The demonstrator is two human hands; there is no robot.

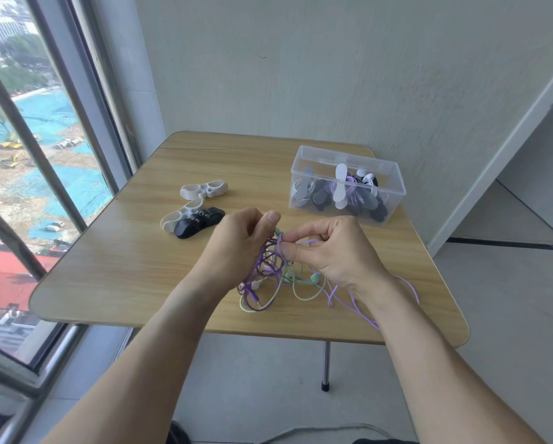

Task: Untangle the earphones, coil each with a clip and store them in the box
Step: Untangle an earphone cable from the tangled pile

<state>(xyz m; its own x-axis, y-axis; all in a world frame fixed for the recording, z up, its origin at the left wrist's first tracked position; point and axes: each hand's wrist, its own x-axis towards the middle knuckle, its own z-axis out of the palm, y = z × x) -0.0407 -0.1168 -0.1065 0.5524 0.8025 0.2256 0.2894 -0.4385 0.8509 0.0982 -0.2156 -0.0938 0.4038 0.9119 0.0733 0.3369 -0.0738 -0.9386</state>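
Left hand (236, 241) and right hand (328, 248) raised close together over a wooden table (115, 267), both pinching strands of a tangled bundle of earphones (270, 277). Purple, lilac and mint-green cords hanging from the fingers onto the tabletop, one lilac loop trailing under the right wrist toward the near edge. Beyond the left hand, three loose clips: white clip (204, 190), second white clip (180, 216), black clip (198, 223). Far right, open clear plastic box (393, 174) holding coiled, clipped earphones.
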